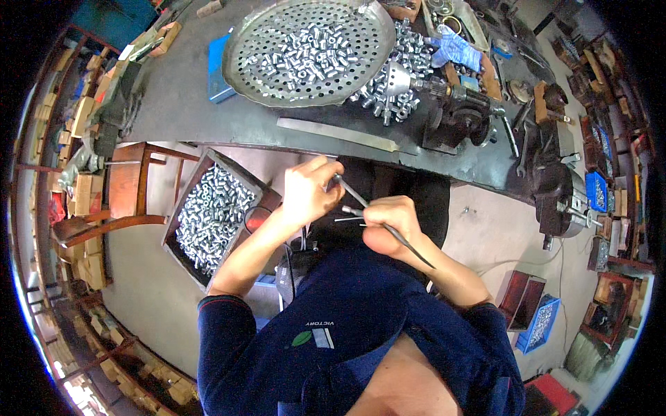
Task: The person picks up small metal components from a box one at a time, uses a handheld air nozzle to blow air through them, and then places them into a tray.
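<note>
The dark workbench (170, 116) carries a round perforated metal tray (371, 38), a blue box (218, 71), loose silver fittings (413, 52), a flat metal strip (338, 133), a dark machine (458, 118) and a wrench (522, 149).

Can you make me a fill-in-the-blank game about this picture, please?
1. The metal tray with many holes has a ____ shape.
2. The main colour of the glove on the workbench is ____.
3. The right hand grips the dark rod, and the rod's upper end is at the fingers of the ____ hand.
4. The box near the left forearm is full of small ____ pieces.

Missing words: round; blue; left; metal
</note>
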`<state>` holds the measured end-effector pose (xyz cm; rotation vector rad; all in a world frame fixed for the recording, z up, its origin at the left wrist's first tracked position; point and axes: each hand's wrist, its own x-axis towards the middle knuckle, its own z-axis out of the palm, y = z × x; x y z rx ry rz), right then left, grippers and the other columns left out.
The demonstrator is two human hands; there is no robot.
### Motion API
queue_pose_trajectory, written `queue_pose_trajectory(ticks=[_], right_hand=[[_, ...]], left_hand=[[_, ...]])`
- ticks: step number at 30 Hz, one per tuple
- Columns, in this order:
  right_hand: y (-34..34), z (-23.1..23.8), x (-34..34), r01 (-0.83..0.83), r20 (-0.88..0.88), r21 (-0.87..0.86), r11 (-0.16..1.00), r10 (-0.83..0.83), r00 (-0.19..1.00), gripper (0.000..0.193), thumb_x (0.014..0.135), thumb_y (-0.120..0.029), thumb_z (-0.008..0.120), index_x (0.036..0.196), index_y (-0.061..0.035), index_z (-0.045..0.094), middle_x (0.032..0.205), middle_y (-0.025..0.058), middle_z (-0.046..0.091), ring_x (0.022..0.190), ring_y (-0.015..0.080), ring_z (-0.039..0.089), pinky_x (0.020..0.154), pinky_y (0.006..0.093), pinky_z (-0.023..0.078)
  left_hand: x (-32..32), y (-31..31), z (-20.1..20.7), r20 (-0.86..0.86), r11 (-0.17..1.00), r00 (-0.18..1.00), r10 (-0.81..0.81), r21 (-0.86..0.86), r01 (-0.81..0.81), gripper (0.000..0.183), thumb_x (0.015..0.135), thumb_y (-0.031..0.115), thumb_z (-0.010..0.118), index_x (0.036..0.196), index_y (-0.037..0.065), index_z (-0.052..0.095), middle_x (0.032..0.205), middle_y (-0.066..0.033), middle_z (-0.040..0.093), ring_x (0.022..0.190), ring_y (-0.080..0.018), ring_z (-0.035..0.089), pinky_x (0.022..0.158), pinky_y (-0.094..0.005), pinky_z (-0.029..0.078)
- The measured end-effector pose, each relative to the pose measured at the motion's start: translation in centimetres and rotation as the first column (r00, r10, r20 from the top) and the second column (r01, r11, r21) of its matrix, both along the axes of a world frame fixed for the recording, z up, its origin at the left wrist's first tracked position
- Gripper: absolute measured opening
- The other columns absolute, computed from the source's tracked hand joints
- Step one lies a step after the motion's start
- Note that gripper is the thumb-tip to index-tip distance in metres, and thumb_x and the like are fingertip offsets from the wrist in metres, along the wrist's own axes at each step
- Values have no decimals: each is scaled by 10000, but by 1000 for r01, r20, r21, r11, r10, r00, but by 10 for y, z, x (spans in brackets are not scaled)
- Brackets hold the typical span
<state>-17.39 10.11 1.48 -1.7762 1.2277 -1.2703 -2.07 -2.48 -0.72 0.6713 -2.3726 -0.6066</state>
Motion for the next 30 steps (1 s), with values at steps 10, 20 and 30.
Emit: queue_pose_trajectory(ticks=[10,20,30], right_hand=[[11,13,-25,226,-70,-171,959,-241,968,462,765,-405,578,537,-63,366,498,77,355,430,257,418,416,343,277],[24,-8,-17,280,77,26,960,-281,957,265,607,-158,585,502,-42,372,467,62,337,400,196,371,404,315,246],[15,-25,-10,156,188,167,974,-187,964,333,677,-276,614,508,-39,450,472,30,425,426,155,449,417,278,289]], left_hand=[[-39,-90,-3,-111,952,980,163,-244,-186,214,595,133,673,807,111,649,588,-53,517,491,-214,523,481,-335,427],[27,-159,49,-247,927,901,357,214,-308,330,834,159,628,1104,-18,558,684,-57,635,556,-82,561,526,-217,444],[240,-119,-134,237,547,694,680,467,-695,304,712,40,548,1004,-8,617,689,-140,653,592,-202,651,581,-310,508]])
